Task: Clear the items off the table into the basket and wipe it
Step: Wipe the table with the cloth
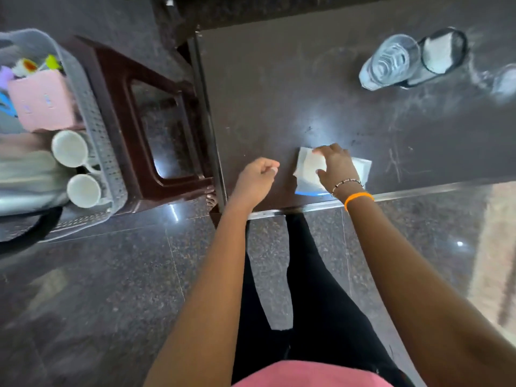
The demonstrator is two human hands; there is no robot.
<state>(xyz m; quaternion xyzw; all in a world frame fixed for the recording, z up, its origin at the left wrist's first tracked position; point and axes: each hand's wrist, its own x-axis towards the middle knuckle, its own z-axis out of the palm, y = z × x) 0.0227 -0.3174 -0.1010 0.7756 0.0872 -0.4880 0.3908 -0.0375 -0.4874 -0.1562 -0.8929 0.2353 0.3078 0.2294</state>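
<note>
Wiping cloth: a folded white cloth point(308, 166) with a blue edge is seen lying flat on the dark table point(279, 93), near its front edge.
Step in hand: the wiping is judged to be starting, though the clearing is not finished.
Items left: a clear drinking glass point(389, 62) and a black-rimmed container point(444, 53) are seen touching each other at the table's far right; a blurred clear object point(502, 82) lies beyond them.
Basket: a grey perforated basket point(97, 129) is set on a brown stool point(156, 113) left of the table, with two white mugs point(69, 148) and a pink box point(42, 101) inside.
Right hand: the right hand point(335, 166) is pressed on the cloth, fingers spread and lightly curled.
Left hand: the left hand point(258, 177) is loosely fisted by the table corner; nothing is seen held.
Next move: the remaining items would need carrying across to the basket, or the cloth worked around them.
</note>
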